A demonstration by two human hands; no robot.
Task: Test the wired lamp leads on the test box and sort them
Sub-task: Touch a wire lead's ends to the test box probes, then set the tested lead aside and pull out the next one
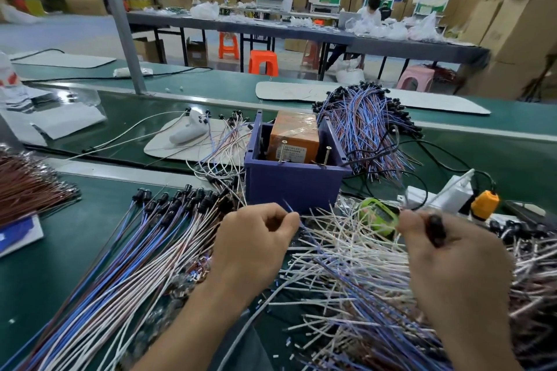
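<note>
Indoors, cartons (497, 24) along walls; green belt (90, 250) strewn with leads (346, 265); left hand (253, 238) pinches wire (288, 208), right hand (452, 265) grips lamp (437, 230).

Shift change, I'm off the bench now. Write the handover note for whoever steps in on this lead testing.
Left hand: pinches a blue wire end, just in front of the purple test box.
Right hand: holds a black lamp end, probably of the same lead.
Done, it seems: a neat row of leads lies to the left of the box.
Left: the wire end is not yet on the box's contact screws. A loose pile of leads under and between the hands looks still to be tested.
</note>
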